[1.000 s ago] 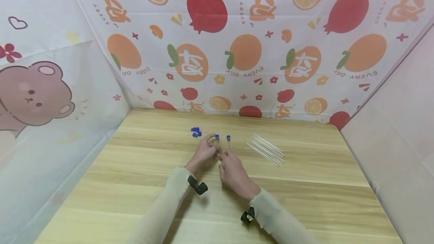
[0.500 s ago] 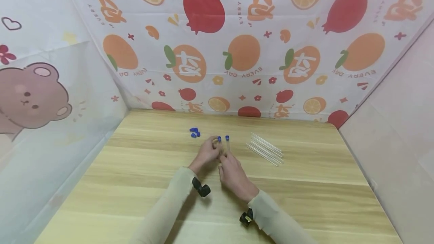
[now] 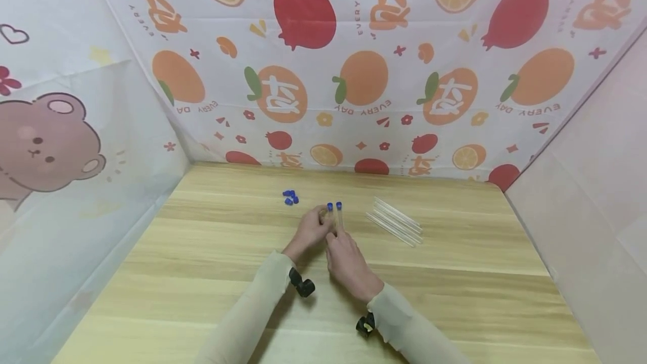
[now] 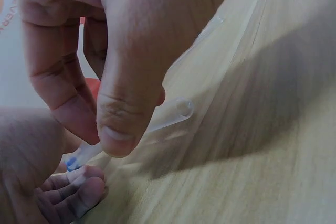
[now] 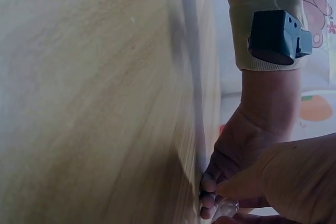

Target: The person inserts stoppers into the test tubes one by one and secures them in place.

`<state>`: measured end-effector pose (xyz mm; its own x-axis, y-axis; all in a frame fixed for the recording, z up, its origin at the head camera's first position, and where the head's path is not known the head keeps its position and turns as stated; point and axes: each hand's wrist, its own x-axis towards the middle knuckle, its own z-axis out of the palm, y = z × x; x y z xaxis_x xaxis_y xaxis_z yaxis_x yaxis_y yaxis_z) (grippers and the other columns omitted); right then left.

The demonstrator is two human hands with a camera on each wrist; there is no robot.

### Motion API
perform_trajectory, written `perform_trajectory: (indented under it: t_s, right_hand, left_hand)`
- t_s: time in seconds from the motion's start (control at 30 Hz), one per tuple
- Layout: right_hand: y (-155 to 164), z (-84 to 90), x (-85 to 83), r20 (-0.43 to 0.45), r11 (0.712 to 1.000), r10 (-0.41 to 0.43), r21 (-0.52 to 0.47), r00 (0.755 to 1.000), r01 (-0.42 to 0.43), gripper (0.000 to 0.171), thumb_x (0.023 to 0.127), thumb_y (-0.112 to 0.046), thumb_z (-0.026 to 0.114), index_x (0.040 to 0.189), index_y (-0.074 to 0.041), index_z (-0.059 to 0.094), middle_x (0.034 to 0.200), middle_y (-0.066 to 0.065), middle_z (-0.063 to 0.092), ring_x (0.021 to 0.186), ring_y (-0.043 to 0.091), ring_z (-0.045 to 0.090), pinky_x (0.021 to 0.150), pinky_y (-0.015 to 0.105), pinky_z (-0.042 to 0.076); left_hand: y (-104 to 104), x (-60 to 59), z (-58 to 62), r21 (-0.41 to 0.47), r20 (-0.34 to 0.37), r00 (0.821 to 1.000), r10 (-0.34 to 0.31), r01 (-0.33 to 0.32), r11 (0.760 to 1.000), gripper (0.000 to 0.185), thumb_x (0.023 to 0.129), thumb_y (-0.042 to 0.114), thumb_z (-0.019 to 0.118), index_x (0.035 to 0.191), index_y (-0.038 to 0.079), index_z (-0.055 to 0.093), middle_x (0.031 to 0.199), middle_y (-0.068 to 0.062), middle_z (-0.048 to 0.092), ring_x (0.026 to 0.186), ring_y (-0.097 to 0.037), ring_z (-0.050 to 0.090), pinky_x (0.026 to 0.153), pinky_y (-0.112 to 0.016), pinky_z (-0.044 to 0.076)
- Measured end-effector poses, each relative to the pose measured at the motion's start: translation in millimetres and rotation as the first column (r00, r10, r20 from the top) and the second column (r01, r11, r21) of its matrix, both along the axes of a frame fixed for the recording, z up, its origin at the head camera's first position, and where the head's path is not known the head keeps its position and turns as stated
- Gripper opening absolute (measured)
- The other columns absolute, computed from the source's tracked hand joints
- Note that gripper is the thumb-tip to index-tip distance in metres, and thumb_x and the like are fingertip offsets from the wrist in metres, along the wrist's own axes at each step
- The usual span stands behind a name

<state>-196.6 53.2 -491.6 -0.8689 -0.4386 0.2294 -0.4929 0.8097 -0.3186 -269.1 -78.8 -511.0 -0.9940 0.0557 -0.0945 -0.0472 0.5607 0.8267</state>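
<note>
Holding capped tubes (image 3: 338,215), seemingly empty, both hands (image 3: 331,240) meet.

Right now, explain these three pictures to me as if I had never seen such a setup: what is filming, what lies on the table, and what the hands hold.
No machine here: a person works with bare hands and wears three cameras. The wide picture comes from the head, looking down at a wooden table. The two close-ups come from small black cameras strapped to the wrists.

On the table lie a bunch of clear tubes to the right and a small pile of blue caps farther back.

The left hand and the right hand meet in the middle, each pinching an upright clear tube, the left tube and the right tube, both with a blue cap on top.
</note>
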Motion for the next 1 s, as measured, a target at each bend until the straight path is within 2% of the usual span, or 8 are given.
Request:
perform_trajectory:
  t_s: [0.2,0.53,0.73,0.9,1.0]
  right_hand:
    - [-0.5,1.0,1.2,-0.001,1.0,-0.016,0.014,1.0,0.016,0.008,0.095,-0.003,0.063,0.102,-0.001,0.068,0.1,0.01,0.061,0.082,0.021,0.06,0.07,0.035,0.055]
    - [-1.4,1.7,1.5,0.009,1.0,-0.02,0.023,1.0,0.02,0.012,0.094,-0.001,0.063,0.104,0.0,0.068,0.104,0.012,0.062,0.086,0.022,0.061,0.073,0.035,0.058]
    - [0.2,0.4,0.5,-0.012,0.999,-0.022,0.035,1.0,0.023,0.015,0.091,-0.001,0.065,0.106,-0.001,0.069,0.101,0.01,0.062,0.086,0.021,0.059,0.073,0.033,0.056]
    - [2.5,4.3,0.4,0.028,0.999,-0.036,0.028,0.999,0.035,0.021,0.09,-0.001,0.067,0.11,0.001,0.069,0.107,0.012,0.064,0.091,0.023,0.061,0.077,0.035,0.058]
    - [4.5,6.7,-0.3,0.048,0.999,-0.047,0.029,0.998,0.046,0.02,0.09,-0.002,0.068,0.11,0.001,0.069,0.108,0.012,0.064,0.089,0.022,0.061,0.075,0.034,0.058]
  left_hand:
    - [0.3,0.0,1.1,0.002,-0.009,1.0,-0.012,0.012,1.0,0.054,0.099,0.019,0.06,0.148,-0.001,0.046,0.093,-0.013,0.068,0.074,-0.016,0.06,0.062,-0.023,0.05]
    - [-0.8,3.0,2.8,0.022,0.008,1.0,-0.003,0.003,1.0,0.054,0.099,0.021,0.061,0.147,-0.002,0.047,0.085,-0.012,0.068,0.066,-0.014,0.056,0.057,-0.022,0.047]
    - [-1.0,3.3,2.0,0.023,0.012,1.0,0.005,-0.005,1.0,0.052,0.097,0.016,0.062,0.145,-0.001,0.05,0.093,-0.014,0.07,0.072,-0.015,0.059,0.06,-0.022,0.05]
    - [-1.3,4.2,2.3,0.021,0.022,1.0,0.007,-0.008,1.0,0.053,0.097,0.017,0.062,0.145,0.0,0.05,0.105,-0.016,0.071,0.079,-0.017,0.062,0.069,-0.025,0.053]
    - [-1.4,3.8,1.7,0.019,0.025,1.0,0.007,-0.007,1.0,0.052,0.097,0.018,0.061,0.144,0.0,0.05,0.106,-0.016,0.071,0.078,-0.017,0.061,0.068,-0.024,0.052]
